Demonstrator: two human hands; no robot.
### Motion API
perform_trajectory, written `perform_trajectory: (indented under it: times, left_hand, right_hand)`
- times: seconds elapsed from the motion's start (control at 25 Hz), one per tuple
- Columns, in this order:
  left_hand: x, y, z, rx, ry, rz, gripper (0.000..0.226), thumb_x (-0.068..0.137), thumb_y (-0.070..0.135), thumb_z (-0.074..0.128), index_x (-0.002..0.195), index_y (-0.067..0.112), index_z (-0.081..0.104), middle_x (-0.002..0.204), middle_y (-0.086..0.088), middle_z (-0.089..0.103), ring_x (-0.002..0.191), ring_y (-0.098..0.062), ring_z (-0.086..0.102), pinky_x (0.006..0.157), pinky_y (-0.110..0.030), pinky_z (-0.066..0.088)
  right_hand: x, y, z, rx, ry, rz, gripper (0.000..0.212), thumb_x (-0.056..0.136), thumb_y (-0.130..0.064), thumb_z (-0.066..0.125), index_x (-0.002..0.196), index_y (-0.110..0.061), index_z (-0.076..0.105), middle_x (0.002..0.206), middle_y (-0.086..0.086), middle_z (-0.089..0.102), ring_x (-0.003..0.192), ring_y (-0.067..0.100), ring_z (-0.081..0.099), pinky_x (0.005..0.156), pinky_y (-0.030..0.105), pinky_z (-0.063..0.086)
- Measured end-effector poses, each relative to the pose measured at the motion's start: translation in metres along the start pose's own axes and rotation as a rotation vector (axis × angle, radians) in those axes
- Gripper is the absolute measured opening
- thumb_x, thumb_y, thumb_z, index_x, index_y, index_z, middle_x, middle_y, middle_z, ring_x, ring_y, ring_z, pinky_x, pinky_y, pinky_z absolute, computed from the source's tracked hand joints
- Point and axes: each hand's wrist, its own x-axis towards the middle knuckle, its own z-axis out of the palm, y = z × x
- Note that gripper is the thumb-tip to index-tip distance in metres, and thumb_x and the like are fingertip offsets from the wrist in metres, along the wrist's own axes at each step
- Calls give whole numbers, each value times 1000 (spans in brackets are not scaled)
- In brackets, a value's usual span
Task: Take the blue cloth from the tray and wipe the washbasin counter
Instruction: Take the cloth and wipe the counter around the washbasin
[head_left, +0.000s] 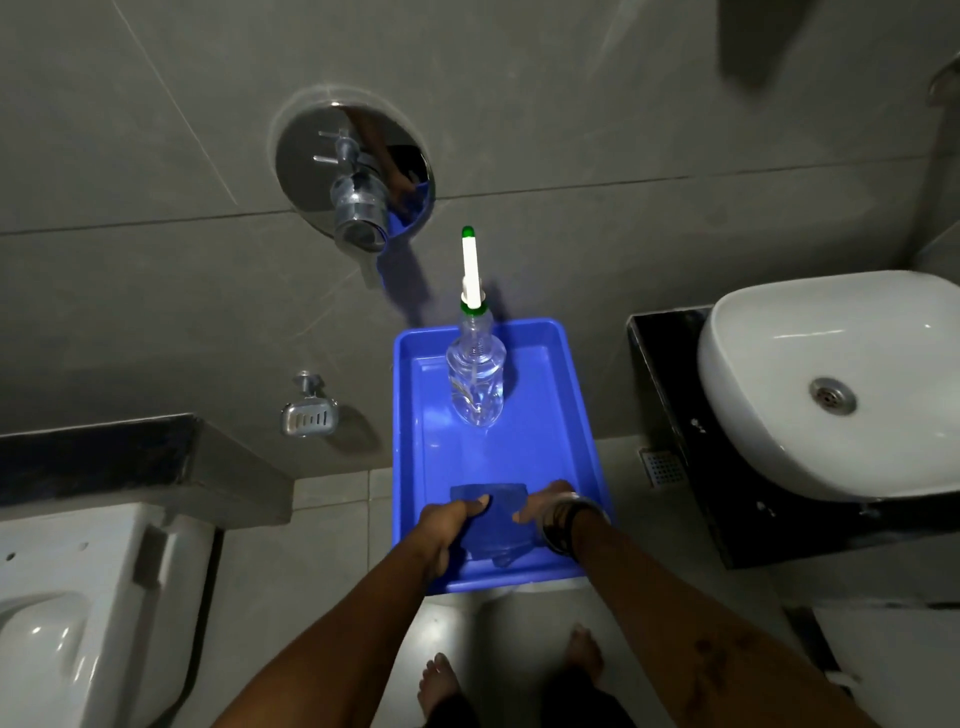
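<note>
My left hand (451, 525) and right hand (543, 506) both grip the folded blue cloth (493, 519) inside the blue tray (582, 415), near a spray bottle (475, 374).

Blue tray (576, 415) in front of the person, clear spray bottle (475, 382) upright at its far end. Folded blue cloth (496, 519) lies at the near end. Left hand (447, 525) grips the cloth's left edge, thumb on top; right hand (545, 506), bangles on the wrist, touches its right edge. White washbasin (831, 384) on black counter (670, 374) to the right.
</note>
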Motion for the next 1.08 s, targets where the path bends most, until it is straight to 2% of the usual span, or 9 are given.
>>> perform_trajectory:
  times: [0.16,0.28,0.44,0.56,0.68,0.8,0.96,1.04,1.08]
  left_hand:
    - [-11,10,-1,-124,-186,65,34,80,12,74,111,-1,69,106,-20,75,93,-34,70,87,-43,57]
    - [-19,19,12,-161,-399,73,34,84,12,70,116,0,67,113,-21,73,93,-32,72,77,-37,61]
    - [-28,26,49,-109,-487,29,27,93,9,60,117,-4,63,115,-22,70,95,-31,71,83,-39,61]
    - [-42,21,88,-45,-358,126,17,92,7,62,105,-2,67,99,-20,74,87,-31,70,75,-38,60]
    - [-69,14,146,141,-87,437,14,88,1,66,77,7,60,75,-14,63,73,-24,57,61,-32,47]
    - [-94,-2,216,432,144,799,6,86,1,65,88,6,64,80,-17,65,76,-20,56,63,-30,39]
    - [-100,-44,320,860,93,1101,48,84,4,61,132,7,54,127,-20,64,112,-36,63,92,-46,51]
    - [-91,-85,362,1302,-132,1061,88,87,38,62,152,-2,19,160,-26,12,148,-44,17,119,-55,18]
    - [-86,-103,378,1455,-202,942,112,82,62,57,153,0,-2,160,-19,-15,149,-40,-11,122,-51,-2]
  right_hand:
    - [-12,-2,-18,212,6,-39,36,72,-13,80,101,1,64,105,15,62,95,26,59,92,39,49]
    - [-28,6,-31,366,89,-87,21,71,-5,80,72,-9,59,84,10,59,85,22,53,79,31,44]
    - [-41,33,-57,451,198,-131,12,76,-5,76,80,0,65,78,8,57,77,18,53,65,26,48]
    - [-59,60,-93,401,227,-184,15,78,-9,73,65,-8,65,59,5,58,57,15,53,45,17,44]
    - [-74,86,-162,291,407,-392,10,79,-9,70,83,-1,72,77,10,69,73,16,60,68,20,44]
    - [-87,119,-256,323,578,-573,10,79,-6,65,85,-2,73,82,12,73,76,18,64,73,23,50]
    - [-68,173,-348,228,754,-484,12,80,-8,61,76,-5,72,84,12,74,83,25,66,74,23,46]
    - [-52,203,-358,152,711,-379,15,81,-10,60,76,-5,73,89,14,75,87,28,67,73,23,44]
    - [-44,214,-356,124,668,-363,15,80,-10,60,77,-5,74,90,14,76,88,28,68,73,22,44]
